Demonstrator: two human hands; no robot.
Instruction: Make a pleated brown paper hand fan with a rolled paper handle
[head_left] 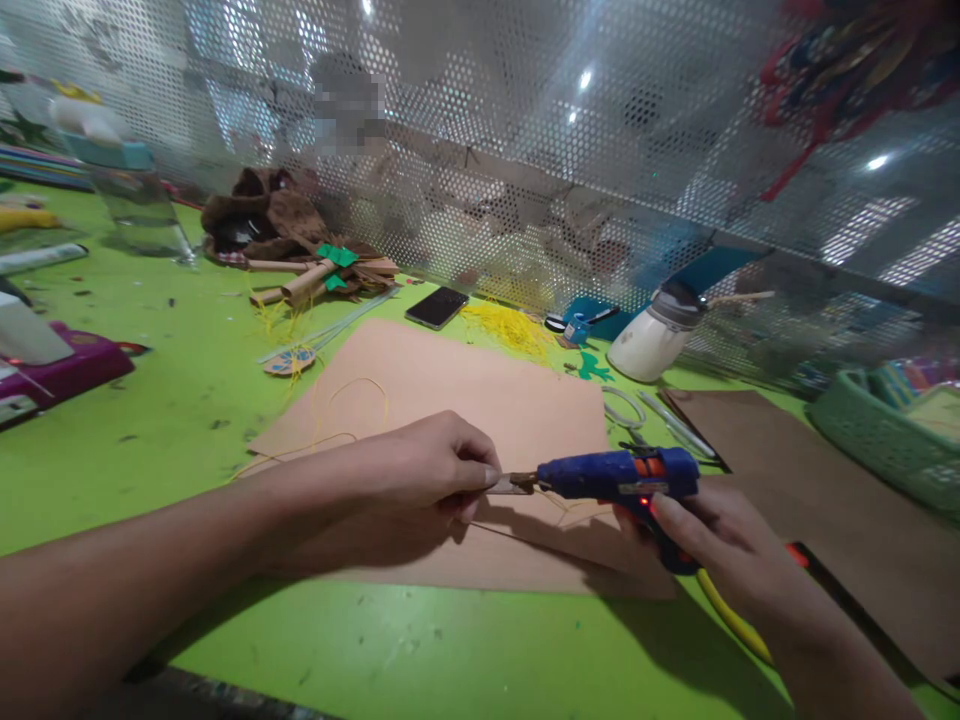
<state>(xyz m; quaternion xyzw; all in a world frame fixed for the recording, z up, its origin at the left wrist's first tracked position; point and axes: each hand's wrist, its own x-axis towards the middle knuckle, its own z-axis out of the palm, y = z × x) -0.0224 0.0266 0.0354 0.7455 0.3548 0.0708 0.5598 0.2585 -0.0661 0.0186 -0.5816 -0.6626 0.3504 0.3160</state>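
My right hand (712, 530) is wrapped round the handle of a blue hot glue gun (592, 474), which points left and shows a small red light. Its nozzle is at a thin, pale brown strip (512, 484), and I cannot tell whether they touch. The strip's other end is pinched between the thumb and fingers of my left hand (457, 465). Below both hands lies a large sheet of tan paper (420, 372). A thin yellow strand (360, 382) curls over the sheet beside my left wrist.
Behind the sheet lie a phone (436, 307), yellow shreds (510, 328) and a white jar (651, 338). Paper rolls (311, 280) stand back left, near a clear container (142, 205). A green basket (877, 440) and brown board (810, 500) are right. A perforated metal screen (480, 150) borders the green table (375, 640).
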